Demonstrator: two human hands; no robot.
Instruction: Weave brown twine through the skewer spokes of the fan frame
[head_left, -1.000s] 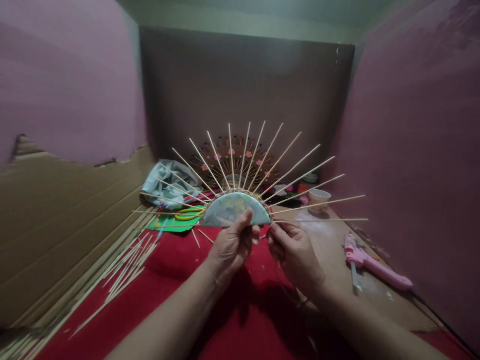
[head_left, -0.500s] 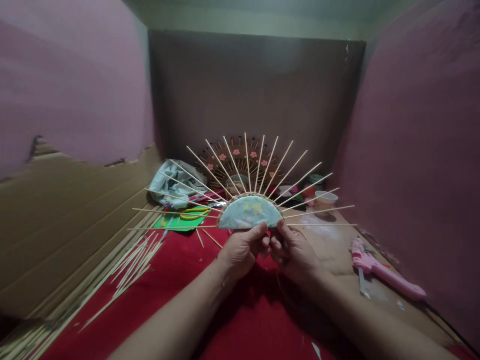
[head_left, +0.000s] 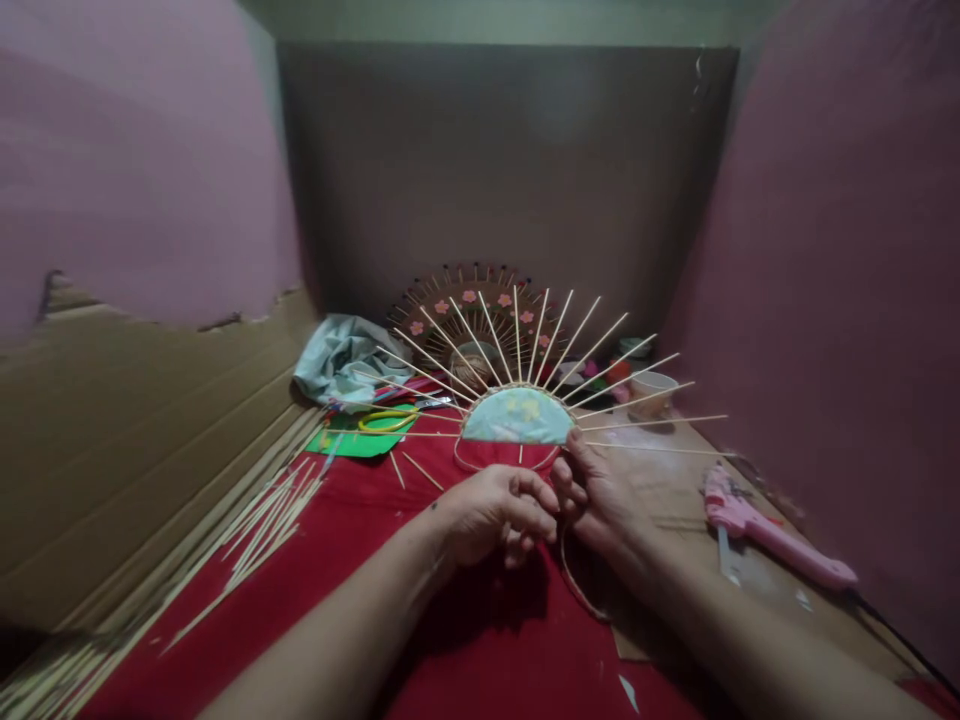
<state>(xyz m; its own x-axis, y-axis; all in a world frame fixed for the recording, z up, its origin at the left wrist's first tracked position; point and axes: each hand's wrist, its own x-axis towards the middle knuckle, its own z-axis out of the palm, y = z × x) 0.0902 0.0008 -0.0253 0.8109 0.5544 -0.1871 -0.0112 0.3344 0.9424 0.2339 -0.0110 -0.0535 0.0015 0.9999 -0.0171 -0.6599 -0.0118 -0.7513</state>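
Observation:
A half-round pale blue paper piece (head_left: 517,418) with several thin wooden skewers fanning out from its curved edge is held up over the red cloth (head_left: 420,560). My right hand (head_left: 592,495) pinches its lower right corner. My left hand (head_left: 499,515) is below it with fingers curled, close to a thin brown cord (head_left: 574,580) that loops under both hands and around the piece's base; whether it grips the cord is unclear.
A finished brown fan with pink flowers (head_left: 472,310) stands at the back. Loose skewers (head_left: 255,530) lie at the left, a pink glue gun (head_left: 772,545) at the right. Yellow scissors (head_left: 386,420) on green paper, a crumpled cloth (head_left: 341,360) and a cup (head_left: 651,392) lie behind. Cardboard walls surround.
My left hand let go of the paper half-circle and dropped below it. The fan piece shifted right and tilted away, now held by my right hand alone.

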